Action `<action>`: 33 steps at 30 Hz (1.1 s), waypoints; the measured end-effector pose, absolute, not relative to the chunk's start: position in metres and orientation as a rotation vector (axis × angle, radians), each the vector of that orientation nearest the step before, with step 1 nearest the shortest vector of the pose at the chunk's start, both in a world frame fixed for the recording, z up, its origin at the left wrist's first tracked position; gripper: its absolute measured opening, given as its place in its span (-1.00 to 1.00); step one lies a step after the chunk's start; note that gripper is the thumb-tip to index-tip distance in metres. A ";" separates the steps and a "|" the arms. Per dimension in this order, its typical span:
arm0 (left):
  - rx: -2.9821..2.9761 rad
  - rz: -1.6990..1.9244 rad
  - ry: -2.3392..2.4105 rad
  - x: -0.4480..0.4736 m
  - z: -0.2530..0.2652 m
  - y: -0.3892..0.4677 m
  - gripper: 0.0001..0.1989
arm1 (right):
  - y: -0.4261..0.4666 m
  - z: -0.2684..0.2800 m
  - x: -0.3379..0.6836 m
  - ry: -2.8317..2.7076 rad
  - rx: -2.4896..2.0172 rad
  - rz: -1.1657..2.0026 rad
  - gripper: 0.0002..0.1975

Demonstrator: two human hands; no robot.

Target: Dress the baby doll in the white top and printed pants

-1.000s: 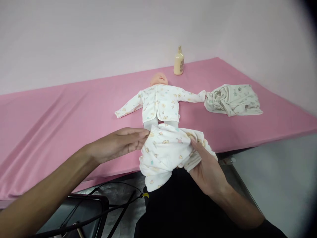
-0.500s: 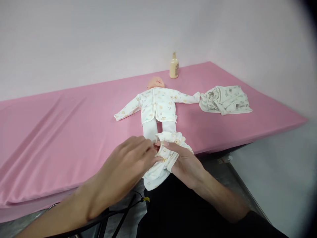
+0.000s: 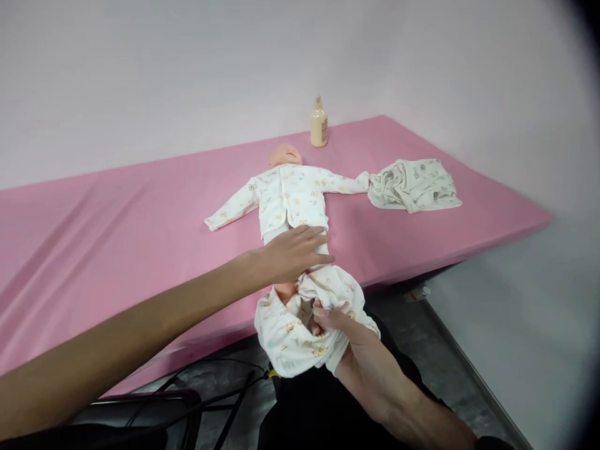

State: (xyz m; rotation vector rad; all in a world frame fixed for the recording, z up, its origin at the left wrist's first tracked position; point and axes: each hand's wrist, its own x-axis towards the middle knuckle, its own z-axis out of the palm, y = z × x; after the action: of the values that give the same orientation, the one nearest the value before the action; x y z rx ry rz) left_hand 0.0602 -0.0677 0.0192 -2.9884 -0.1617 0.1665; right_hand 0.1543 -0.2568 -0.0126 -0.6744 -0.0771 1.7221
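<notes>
On its back lies a baby doll in a white printed jacket, its white-clad legs toward me. My left hand rests across the upper legs with fingers stretched out. White printed baby pants are bunched around the doll's lower legs at the bed's edge. A bare foot or lower leg shows at their opening. My right hand reaches through one pant leg, thumb and curled fingers closed at the gathered cloth. Whether it also grips a doll's foot there, I cannot tell.
A pink-covered bed stands against the pale wall. Behind the doll's head is a cream pump bottle. A crumpled white printed cloth lies at the right, beside the doll's sleeve. A dark chair and cables are at lower left.
My left hand has left the pants' opening and moved up onto the doll's legs. The pants now hang wider, with a bare foot or lower leg showing. My right hand stays in the pant leg, slightly lower.
</notes>
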 end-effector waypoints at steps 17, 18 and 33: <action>-3.407 -0.009 -0.395 0.069 0.054 -0.051 -0.65 | -0.277 -0.023 0.144 -0.418 -0.759 1.588 -0.81; -3.443 -0.015 -0.401 0.069 0.056 -0.048 -0.64 | -0.276 -0.025 0.143 -0.400 -0.753 1.574 -0.80; -3.268 0.106 -0.357 0.066 0.035 -0.063 -0.60 | -0.257 -0.020 0.184 -0.084 -0.704 1.485 -0.65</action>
State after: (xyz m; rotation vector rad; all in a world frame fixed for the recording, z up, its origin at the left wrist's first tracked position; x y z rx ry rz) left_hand 0.0659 -0.0629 0.0347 -3.2678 -0.3569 0.1064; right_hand 0.1838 -0.2570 -0.0201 -0.7040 -0.0840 1.4851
